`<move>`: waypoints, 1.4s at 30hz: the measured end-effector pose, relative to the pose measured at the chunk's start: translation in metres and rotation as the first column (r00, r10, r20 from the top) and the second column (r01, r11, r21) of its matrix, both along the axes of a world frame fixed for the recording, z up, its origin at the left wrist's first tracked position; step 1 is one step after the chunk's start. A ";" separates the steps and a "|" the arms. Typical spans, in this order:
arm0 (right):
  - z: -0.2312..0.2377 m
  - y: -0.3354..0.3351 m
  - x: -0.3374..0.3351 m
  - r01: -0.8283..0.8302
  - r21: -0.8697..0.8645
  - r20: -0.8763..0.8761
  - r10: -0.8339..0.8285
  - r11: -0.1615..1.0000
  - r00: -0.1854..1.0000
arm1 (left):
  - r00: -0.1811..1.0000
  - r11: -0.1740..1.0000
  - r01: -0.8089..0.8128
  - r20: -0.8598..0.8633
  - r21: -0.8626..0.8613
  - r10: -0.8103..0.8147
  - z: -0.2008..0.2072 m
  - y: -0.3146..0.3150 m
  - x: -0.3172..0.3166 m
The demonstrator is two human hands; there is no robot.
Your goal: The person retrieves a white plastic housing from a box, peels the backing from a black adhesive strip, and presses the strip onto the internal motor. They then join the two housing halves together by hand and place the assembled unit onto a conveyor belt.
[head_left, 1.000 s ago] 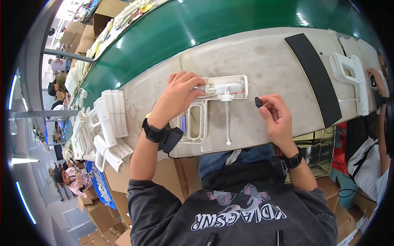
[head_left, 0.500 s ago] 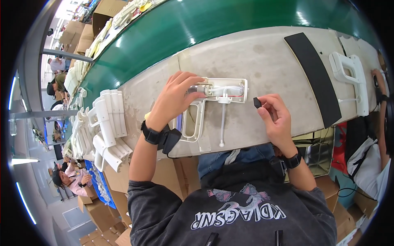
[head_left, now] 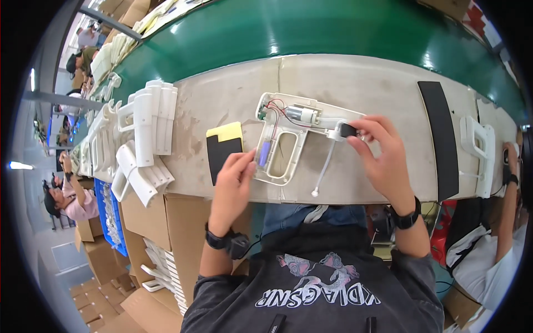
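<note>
In front of me lies an open white plastic housing half (head_left: pixel 293 145) with a looped handle. Inside it sit a silver motor (head_left: pixel 300 114), thin red and dark wires, and a purple battery (head_left: pixel 264 153) in the handle. A thin clear tube (head_left: pixel 323 169) with a white tip hangs from the front end. My left hand (head_left: pixel 233 180) is closed, pinching the handle's lower left edge. My right hand (head_left: pixel 383 152) pinches a small black foam piece (head_left: pixel 348 130) against the front end, by the white tube fitting (head_left: pixel 335 134). The fingers partly cover that end.
A black pad with a yellow strip (head_left: pixel 225 152) lies left of the housing. Stacked white shells (head_left: pixel 147 127) stand farther left. To the right are a long black foam strip (head_left: pixel 438 139) and another white handled unit (head_left: pixel 480 152), near another person's arm (head_left: pixel 509 166). A green surface (head_left: pixel 311 33) runs behind.
My right hand has brought the black foam piece left, onto the housing's front end. My left hand has moved from the motor down to the handle. The housing now sits tilted, and the view has shifted.
</note>
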State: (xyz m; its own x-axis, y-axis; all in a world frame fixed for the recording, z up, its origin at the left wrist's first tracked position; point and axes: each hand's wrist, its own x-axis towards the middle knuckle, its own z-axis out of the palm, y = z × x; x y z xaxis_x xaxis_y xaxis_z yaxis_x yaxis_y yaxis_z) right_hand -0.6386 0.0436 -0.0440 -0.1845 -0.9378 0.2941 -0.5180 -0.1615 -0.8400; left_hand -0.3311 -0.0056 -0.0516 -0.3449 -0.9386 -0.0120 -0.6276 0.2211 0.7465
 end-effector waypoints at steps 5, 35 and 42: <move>-0.003 -0.057 0.022 -0.235 -0.034 -0.356 0.208 0.971 0.911 | 0.996 0.998 -0.032 -0.082 0.057 0.037 -0.009 0.033 -0.023; 0.010 -0.075 0.025 -0.277 -0.048 -0.350 0.244 0.960 0.904 | 0.879 0.900 -0.413 0.195 -0.140 0.434 -0.029 -0.002 0.050; 0.031 -0.046 0.037 -0.415 -0.043 -0.227 0.396 0.909 0.890 | 0.835 0.844 -0.325 -0.289 0.427 0.468 -0.008 -0.015 0.057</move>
State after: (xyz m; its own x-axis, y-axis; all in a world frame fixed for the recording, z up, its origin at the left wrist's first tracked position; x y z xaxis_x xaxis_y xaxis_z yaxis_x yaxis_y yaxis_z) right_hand -0.6020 -0.0021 -0.0126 0.2807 -0.8864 0.3681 -0.5533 -0.4629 -0.6925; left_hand -0.2737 -0.0208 -0.0594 0.0118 -0.9502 -0.3115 -0.2647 -0.3034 0.9154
